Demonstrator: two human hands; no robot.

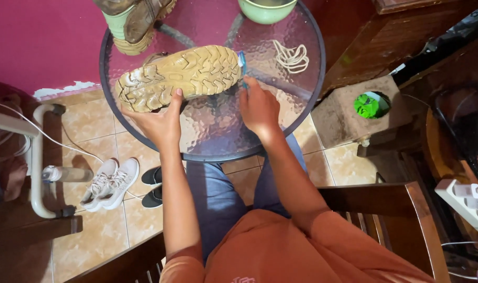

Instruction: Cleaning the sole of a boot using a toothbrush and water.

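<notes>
**Boot held sole-up on round glass tabletop, brush at the toe**

The person sits on a wooden chair [406,202] facing a round textured glass tabletop [218,133] with a dark rim.

Left hand [158,121]: positioned under and against the near edge of a tan boot [181,76]. The thumb lies on the sole edge; the fingers run beneath the boot. The grip is pinching the boot and keeps it tilted with the lugged sole facing the camera.

Right hand [258,107]: the grip is pressed together around the handle of a small blue brush [242,64]. The brush head touches the toe end of the sole.

Boot position: above the middle of the tabletop, lying lengthwise from left to right, heel to the left and toe to the right.

Other items on the tabletop:
- a second boot [134,23] at the far left edge;
- a green bowl [267,9] at the far edge;
- a loose pale lace [291,56] to the right of the brush, apart from it.

On the tiled floor [92,126], left of the person's legs: a pair of white sneakers [110,183] and, just beside them, a pair of black shoes [152,186].
</notes>
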